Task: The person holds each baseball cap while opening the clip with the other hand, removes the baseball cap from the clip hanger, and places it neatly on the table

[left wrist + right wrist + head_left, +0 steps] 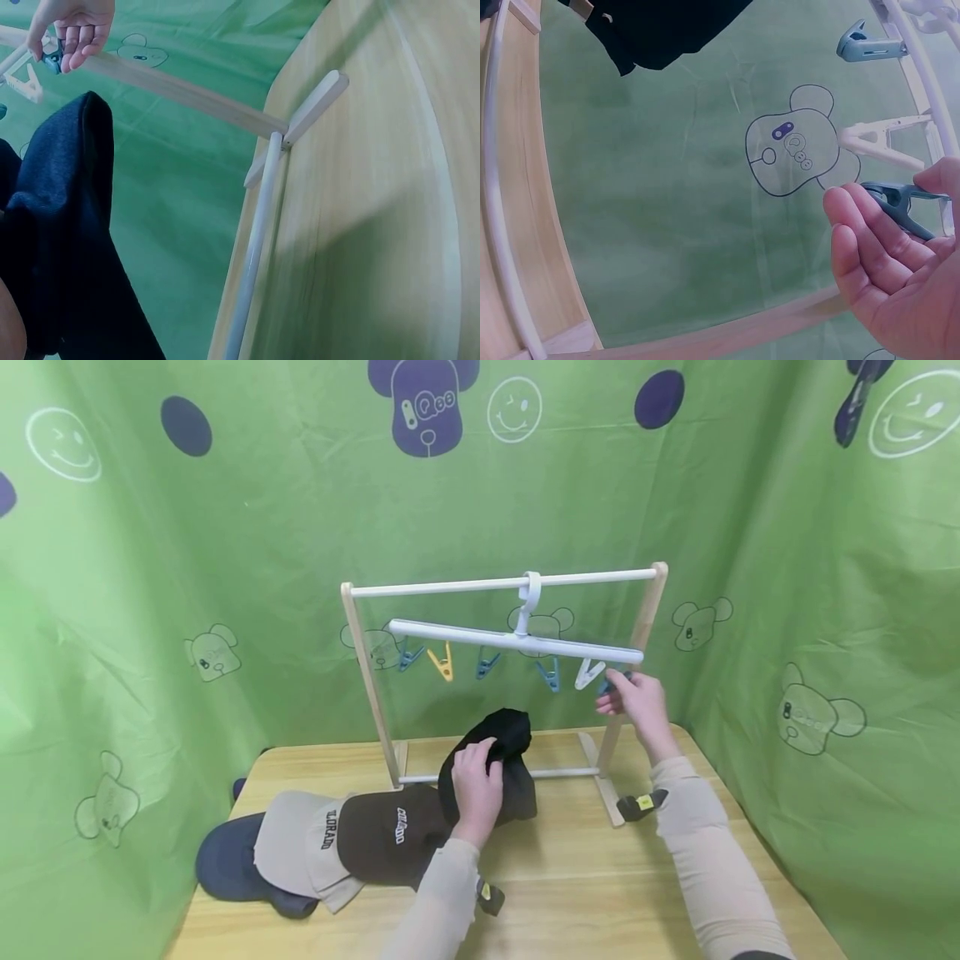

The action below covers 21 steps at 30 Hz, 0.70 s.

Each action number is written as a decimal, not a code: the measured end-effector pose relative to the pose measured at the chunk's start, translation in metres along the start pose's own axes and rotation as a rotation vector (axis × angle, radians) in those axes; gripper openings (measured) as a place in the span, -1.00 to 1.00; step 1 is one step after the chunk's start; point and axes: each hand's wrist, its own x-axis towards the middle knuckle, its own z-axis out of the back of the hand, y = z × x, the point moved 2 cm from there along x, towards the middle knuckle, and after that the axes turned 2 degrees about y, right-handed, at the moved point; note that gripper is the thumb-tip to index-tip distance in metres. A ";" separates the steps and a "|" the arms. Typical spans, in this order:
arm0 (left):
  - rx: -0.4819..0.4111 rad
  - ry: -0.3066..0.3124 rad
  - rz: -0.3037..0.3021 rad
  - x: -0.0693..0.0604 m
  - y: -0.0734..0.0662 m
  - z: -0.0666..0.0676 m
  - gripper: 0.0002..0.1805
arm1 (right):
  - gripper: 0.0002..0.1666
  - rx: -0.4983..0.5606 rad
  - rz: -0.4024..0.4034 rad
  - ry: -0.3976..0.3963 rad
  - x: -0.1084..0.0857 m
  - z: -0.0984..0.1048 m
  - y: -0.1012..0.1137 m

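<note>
My left hand (pixel 478 783) grips a black cap (pixel 510 731) in front of the rack; in the left wrist view the cap's dark cloth (pixel 64 195) hangs off the table. My right hand (pixel 636 702) is at the right end of a white hanger (pixel 465 633), its thumb and fingers pinching a blue clip (pixel 900 208). A white clip (pixel 588 673) hangs just left of that hand. Farther along the hanger are more blue clips (pixel 549 675) and a yellow clip (pixel 442 662).
The hanger tilts down rightward from the bar of a wooden rack (pixel 648 610) on the table (pixel 585 893). A brown cap (pixel 382 837), a beige cap (pixel 292 843) and a navy cap (pixel 228 860) overlap at the left. Green curtains (pixel 285 510) enclose the table.
</note>
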 end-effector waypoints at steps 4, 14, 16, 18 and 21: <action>0.019 0.015 0.020 -0.003 0.000 0.000 -0.72 | -0.42 -0.011 0.002 0.001 0.001 0.001 -0.002; 0.030 0.014 0.025 -0.010 0.001 0.001 -0.72 | -0.50 0.006 -0.007 -0.008 0.003 -0.001 -0.005; 0.032 0.016 0.028 -0.011 0.002 0.001 -0.72 | -0.49 0.002 -0.010 -0.004 0.002 -0.001 -0.005; 0.036 0.016 0.029 -0.012 0.002 0.001 -0.72 | -0.46 -0.004 -0.009 0.000 0.001 -0.001 -0.004; 0.046 0.014 0.032 -0.013 0.003 0.002 -0.74 | -0.42 -0.008 -0.011 0.003 0.000 -0.001 -0.002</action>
